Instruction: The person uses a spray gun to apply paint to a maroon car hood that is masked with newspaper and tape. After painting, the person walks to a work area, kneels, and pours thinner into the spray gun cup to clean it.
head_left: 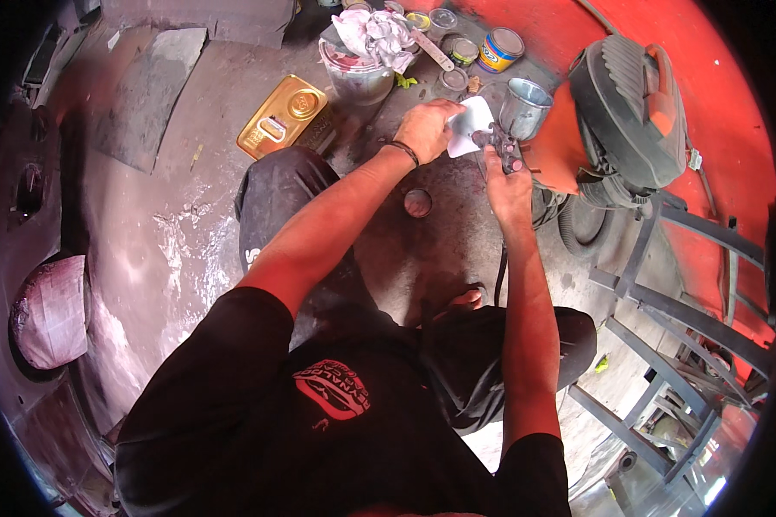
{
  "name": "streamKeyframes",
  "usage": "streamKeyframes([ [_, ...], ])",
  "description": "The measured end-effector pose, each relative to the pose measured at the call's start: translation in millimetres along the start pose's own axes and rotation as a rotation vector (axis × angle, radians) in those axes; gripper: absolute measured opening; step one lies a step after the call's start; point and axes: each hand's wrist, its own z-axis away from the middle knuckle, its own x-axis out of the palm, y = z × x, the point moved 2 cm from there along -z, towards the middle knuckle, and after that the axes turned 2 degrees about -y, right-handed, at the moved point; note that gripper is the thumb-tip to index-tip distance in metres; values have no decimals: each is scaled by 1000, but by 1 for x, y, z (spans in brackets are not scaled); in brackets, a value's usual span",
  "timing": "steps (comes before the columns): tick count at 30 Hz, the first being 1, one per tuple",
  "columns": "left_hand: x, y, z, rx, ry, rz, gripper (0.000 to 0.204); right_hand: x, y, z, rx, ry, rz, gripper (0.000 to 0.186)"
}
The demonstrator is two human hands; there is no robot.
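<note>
The left hand (427,131) pinches the edge of a white card (476,112) between narrowed fingers, just beside the spray gun (497,143) that the right hand (509,185) grips, near a paint-stained bucket (353,84). Keeping the card steady and square to the nozzle should serve well. Nozzle, trigger and right fingertips are hard to make out; 1 foot (467,299) shows only partly.

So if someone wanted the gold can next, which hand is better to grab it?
Probably the left hand: it's nearer the gold can. The right hand is farther and holds the spray gun. The left would likely have to let go of the white card first.
</note>
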Motion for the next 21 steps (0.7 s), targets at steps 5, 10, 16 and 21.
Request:
streamKeyframes([
  [5, -2, 3, -1, -50, -19, 49, 46, -2, 7, -4, -41, 8, -22, 39],
  [10, -4, -3, -2, -66, -11, 26, 46, -5, -4, -1, -33, -12, -15, 39],
  [16, -1, -5, -3, -70, 3, 32, 45, -6, -8, 1, -34, -15, 35, 41],
  [21, -2, -8, -3, -78, 2, 33, 45, -5, -16, 3, -15, -42, 10, 41],
])
